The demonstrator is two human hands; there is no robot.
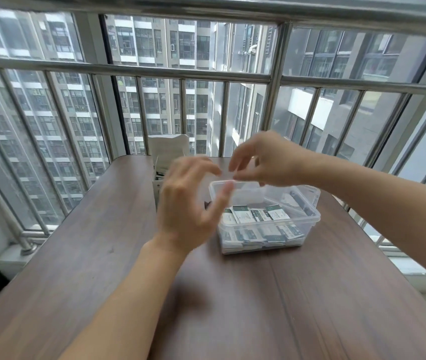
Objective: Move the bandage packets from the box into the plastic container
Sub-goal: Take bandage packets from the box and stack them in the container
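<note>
While both hands hover above the far left corner of the clear rectangular plastic container [310,216], a heap of small flat white-and-green bandage packets [258,216] already lies inside it, and the white cardboard box [166,149] stands open just beyond, at the far edge of the dark brown wooden table [102,242]. What remains in the box cannot be told, since the left hand [188,203] covers most of it. That hand is blurred, fingers spread and loosely curved, and appears to be grasping nothing. The right hand [266,159] pinches thumb against fingertips over the container's rim, and a pale smear between the two hands is probably a packet, though the blur leaves that uncertain.

Judging by their look, the packets are very light, thin and slick paper sachets, bendable rather than fragile, so they should slide over each other and fan out if gripped loosely. A firm pinch across the flat faces of a small stack seems the best hold. The light container could skid if knocked
</note>
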